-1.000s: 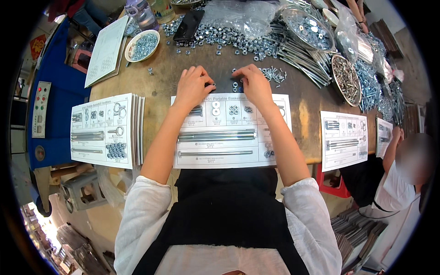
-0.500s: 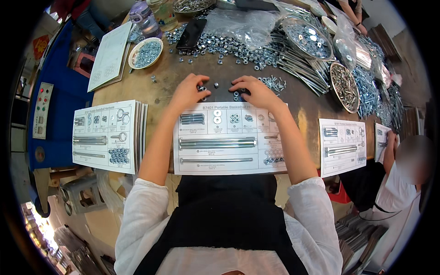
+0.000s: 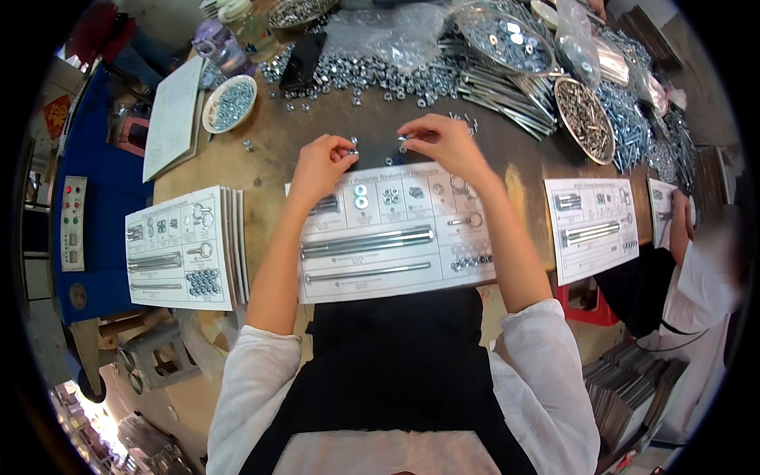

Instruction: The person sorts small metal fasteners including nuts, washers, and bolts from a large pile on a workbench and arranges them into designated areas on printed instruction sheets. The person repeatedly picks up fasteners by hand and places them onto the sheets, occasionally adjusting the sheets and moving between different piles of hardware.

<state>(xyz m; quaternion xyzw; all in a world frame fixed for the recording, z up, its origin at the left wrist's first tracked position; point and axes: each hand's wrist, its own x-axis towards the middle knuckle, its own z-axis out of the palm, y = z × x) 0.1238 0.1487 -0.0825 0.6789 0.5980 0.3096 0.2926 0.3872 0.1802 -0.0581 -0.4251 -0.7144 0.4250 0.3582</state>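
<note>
Evidently the work sits in a small patch of the table (image 3: 518,198), upper middle of the frame, where both hands meet over the far edge of a printed card (image 3: 368,241). The left hand (image 3: 323,168) has thumb and forefinger nearly together on one of the small nuts (image 3: 353,152), with another just beyond the tips; a fingertip pinch seems chosen because the pieces are so tiny. The right hand (image 3: 445,146) keeps thumb and forefinger slightly parted, metal glinting between them, though from where I stand I can't tell whether they grip it. A loose nut (image 3: 388,161) lies between the hands. The card is probably laid close to the body so its pictures stay readable, yet both forearms cover parts of it. Above, a nut heap (image 3: 364,75), a phone (image 3: 303,62), a clear plastic bag (image 3: 384,36) and long bolts (image 3: 507,95) crowd the far side, and the right hand partly blocks my view of some little screws (image 3: 469,121). More cards (image 3: 176,245) stand stacked at left, near a white bowl (image 3: 208,119) of small hardware; at the far right, a co-worker (image 3: 697,293) sits beside the table.
</note>
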